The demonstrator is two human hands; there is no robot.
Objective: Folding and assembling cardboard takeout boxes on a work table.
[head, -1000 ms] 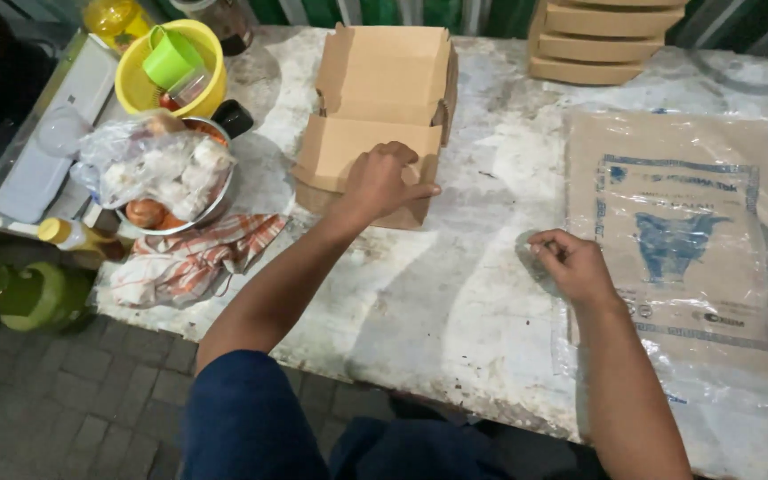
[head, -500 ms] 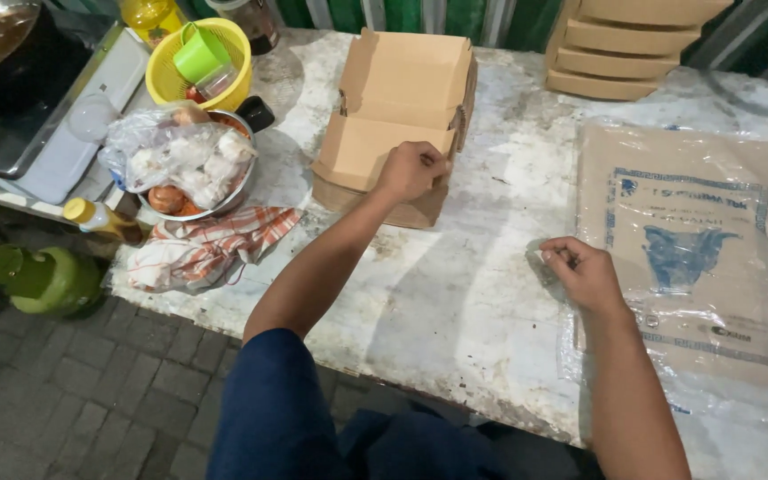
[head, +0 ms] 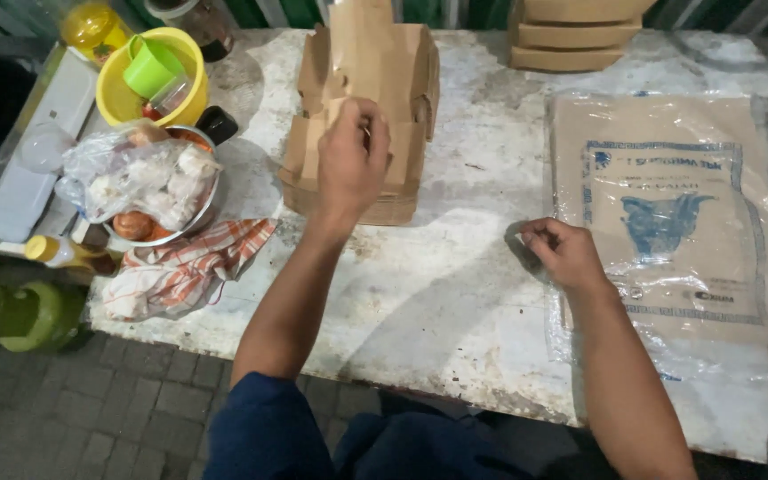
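Head view. We look down on a worn, whitish table (head: 455, 293) that fills most of the frame. At right lies a clear plastic pack of brown paper sheets (head: 668, 222) with a blue print; a stack of flat cardboard boxes (head: 571, 36) sits at the upper right edge. At upper centre stands an open brown cardboard box (head: 402, 169), its flap raised. Our left hand (head: 351, 160) is closed on the front of this box, fingers curled over a folded flap. Our right hand (head: 562, 252) rests at centre right, just beside the near left corner of the plastic pack, fingers drawn in narrowly on something too small to tell. At left we see a bowl of bagged food (head: 148, 187), a yellow bowl (head: 126, 98) holding a green cup (head: 153, 67), and a checked cloth (head: 184, 267).
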